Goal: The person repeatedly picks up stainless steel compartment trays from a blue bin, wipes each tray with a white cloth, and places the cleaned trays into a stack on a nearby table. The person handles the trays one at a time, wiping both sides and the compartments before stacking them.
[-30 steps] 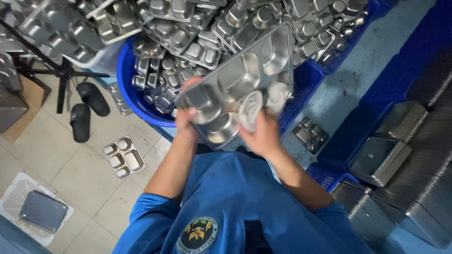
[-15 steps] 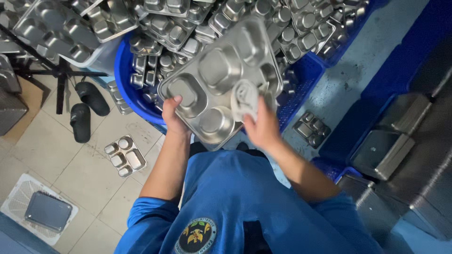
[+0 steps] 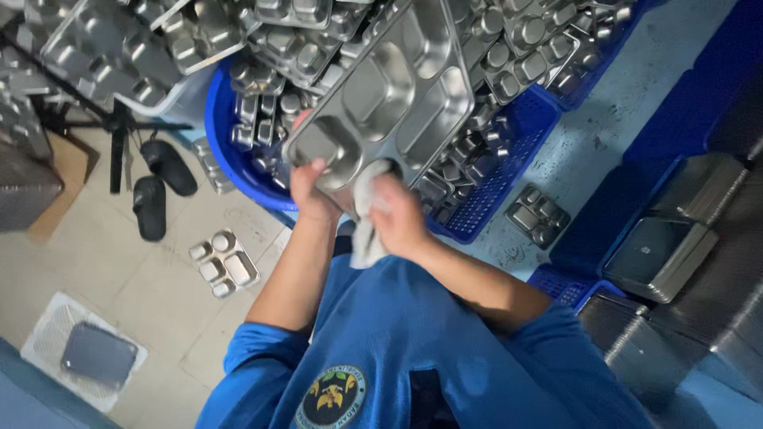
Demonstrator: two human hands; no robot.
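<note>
1. I see a steel tray (image 3: 389, 95) with several compartments held up in front of me, tilted, its hollow side facing the camera, above the blue tub (image 3: 226, 151).
2. My left hand (image 3: 311, 191) grips the tray's near-left corner: the thumb lies over the rim on the hollow side, and the fingers are curled behind the corner, out of sight.
3. My right hand (image 3: 400, 218) is just right of the left one, closed around a pale cloth (image 3: 367, 218). It presses the cloth's top against the tray's near edge, while the rest of the cloth hangs down toward my blue shirt (image 3: 413, 349).
4. The two hands are close together, both at the tray's near end; the far end of the tray sticks out free over the heaps behind.
5. Behind the tray, the tub and a blue basket (image 3: 509, 151) to its right are piled with more steel trays.
6. On the floor to the left lie a small tray (image 3: 224, 262) and a pair of dark sandals (image 3: 159, 187).
7. To the far right stand stacks of steel containers (image 3: 664, 254), well apart from my hands.
</note>
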